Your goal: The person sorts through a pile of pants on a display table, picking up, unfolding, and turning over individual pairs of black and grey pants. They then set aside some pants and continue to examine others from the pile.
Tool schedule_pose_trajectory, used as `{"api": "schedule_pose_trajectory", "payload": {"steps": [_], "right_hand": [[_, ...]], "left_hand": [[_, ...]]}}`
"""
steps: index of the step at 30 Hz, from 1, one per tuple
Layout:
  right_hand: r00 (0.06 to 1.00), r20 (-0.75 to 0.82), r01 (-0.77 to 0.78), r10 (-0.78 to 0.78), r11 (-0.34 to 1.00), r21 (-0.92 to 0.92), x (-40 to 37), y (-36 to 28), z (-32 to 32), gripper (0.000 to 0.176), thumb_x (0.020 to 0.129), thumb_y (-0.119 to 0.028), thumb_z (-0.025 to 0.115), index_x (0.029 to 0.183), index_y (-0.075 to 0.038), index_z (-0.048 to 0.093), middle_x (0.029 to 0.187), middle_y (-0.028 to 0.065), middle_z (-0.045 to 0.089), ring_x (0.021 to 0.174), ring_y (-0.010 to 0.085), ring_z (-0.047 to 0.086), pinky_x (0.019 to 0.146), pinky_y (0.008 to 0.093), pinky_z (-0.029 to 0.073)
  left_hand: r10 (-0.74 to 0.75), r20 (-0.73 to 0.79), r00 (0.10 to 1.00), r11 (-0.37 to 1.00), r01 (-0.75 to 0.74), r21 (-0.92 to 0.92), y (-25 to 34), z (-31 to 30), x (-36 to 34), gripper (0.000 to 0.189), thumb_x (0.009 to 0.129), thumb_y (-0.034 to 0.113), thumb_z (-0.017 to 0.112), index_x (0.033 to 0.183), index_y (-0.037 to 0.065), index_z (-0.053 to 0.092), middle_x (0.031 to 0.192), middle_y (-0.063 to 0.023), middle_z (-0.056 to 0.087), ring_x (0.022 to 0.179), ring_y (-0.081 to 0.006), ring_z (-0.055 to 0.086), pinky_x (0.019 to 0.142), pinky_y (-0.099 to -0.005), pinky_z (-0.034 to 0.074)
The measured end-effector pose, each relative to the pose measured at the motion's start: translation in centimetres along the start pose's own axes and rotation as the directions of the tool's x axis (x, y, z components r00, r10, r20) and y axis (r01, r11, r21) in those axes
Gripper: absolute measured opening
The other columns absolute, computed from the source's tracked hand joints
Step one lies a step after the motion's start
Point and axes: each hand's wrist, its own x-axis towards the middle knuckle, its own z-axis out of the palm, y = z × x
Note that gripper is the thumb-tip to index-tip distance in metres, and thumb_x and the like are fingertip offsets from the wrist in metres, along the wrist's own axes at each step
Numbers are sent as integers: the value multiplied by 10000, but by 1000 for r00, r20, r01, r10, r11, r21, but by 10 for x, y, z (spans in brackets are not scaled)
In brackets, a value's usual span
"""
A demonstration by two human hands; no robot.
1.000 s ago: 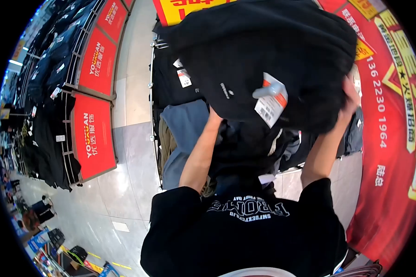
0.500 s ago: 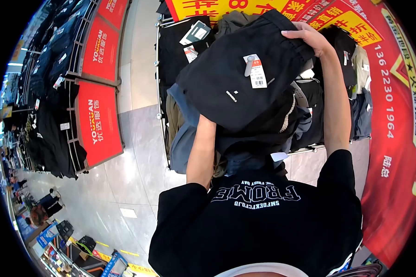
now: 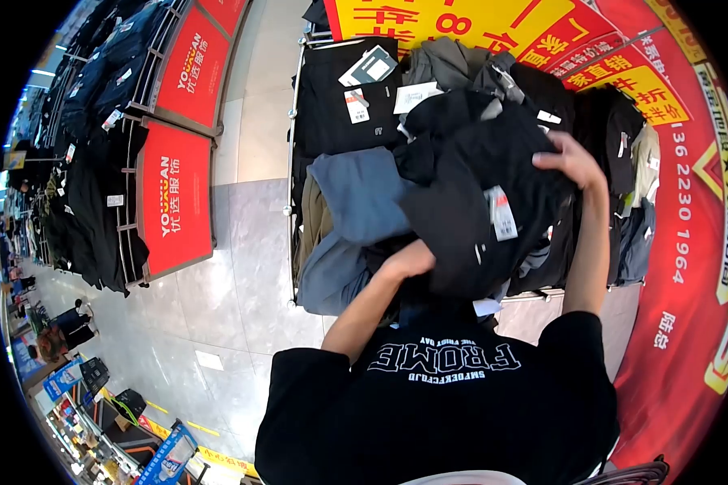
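Note:
Folded black trousers (image 3: 534, 162) with a white and orange price tag (image 3: 502, 213) are held above the pile on the display rack. My left hand (image 3: 411, 259) grips their near left edge, its fingertips hidden beneath the cloth. At the far right edge, my right hand (image 3: 573, 162) is closed on the fabric, with thumb and fingers partly showing. Blue-grey trousers (image 3: 360, 194) lie in the pile to the left. Beyond them are other folded black trousers (image 3: 332, 113) bearing several tags.
A metal rail (image 3: 293, 174) edges the rack on the left. Red and yellow sale signs (image 3: 461, 24) stand behind it, and a red banner (image 3: 671, 242) hangs to the right. Across the tiled aisle (image 3: 247, 234) is another clothing rack (image 3: 97, 194). A person (image 3: 69, 323) is far off, lower left.
The held black trousers have moved right and closer to my body, tilting as they went. More of the blue-grey trousers and the black pile at left now shows. Both hands still hold on.

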Motion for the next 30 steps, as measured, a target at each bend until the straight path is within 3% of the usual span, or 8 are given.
{"api": "schedule_pose_trajectory", "payload": {"steps": [4,5,7,10,14,16,23,30], "right_hand": [[975,8,-217,223,942,254,-37,36,30,423,691,-108,729,1060,73,629,959,91,677,835,166,638,821,271,490],[971,16,-230,238,919,320,-46,46,35,416,687,-104,730,1052,71,633,956,95,678,826,167,640,810,272,495],[963,-13,-239,268,879,412,-64,53,48,399,686,-96,730,1037,69,637,948,100,680,816,166,643,793,275,503],[948,-71,-252,311,866,432,-77,89,63,425,702,-89,734,1076,70,610,962,96,676,817,162,638,781,283,505],[949,-120,-175,292,803,570,-84,102,78,427,719,-69,730,1101,66,596,1016,105,663,871,170,627,819,292,489],[953,-164,-119,256,810,574,-85,106,82,425,723,-65,724,1107,64,594,1017,105,663,887,169,626,831,296,486],[950,-113,-152,290,748,646,-84,102,86,344,750,-54,693,1064,51,603,959,89,666,828,157,637,778,273,498],[945,-148,-134,290,760,636,-84,102,91,383,760,-58,683,1113,55,584,1009,96,658,862,168,634,805,273,488]], "left_hand": [[258,198,946,928,-299,221,65,-28,27,288,821,46,543,1101,4,596,1116,-187,625,1041,-250,588,927,-330,437],[-88,191,978,973,43,225,67,-45,30,285,789,69,585,1062,-9,610,1064,-170,645,954,-236,622,847,-324,470],[211,-204,956,939,-140,315,68,-73,41,269,797,119,661,1032,-2,607,971,-68,659,871,-185,628,766,-305,487],[94,-484,870,903,131,409,23,-124,98,254,828,180,670,1016,16,619,903,-128,669,854,-184,654,756,-289,501],[-186,-664,724,246,688,682,-44,-139,130,464,820,482,600,1057,85,627,959,-152,665,1003,-311,617,853,-472,446],[-259,-606,752,286,659,696,-55,-123,127,417,841,470,564,1008,96,647,933,-140,665,987,-302,605,846,-484,424],[314,-613,725,132,606,784,-27,-119,58,437,804,485,612,940,71,648,936,-129,623,999,-312,527,950,-495,329],[327,-788,522,199,777,597,-9,-109,32,373,737,310,711,977,54,587,1105,-126,526,1083,-334,448,853,-465,366]]}}
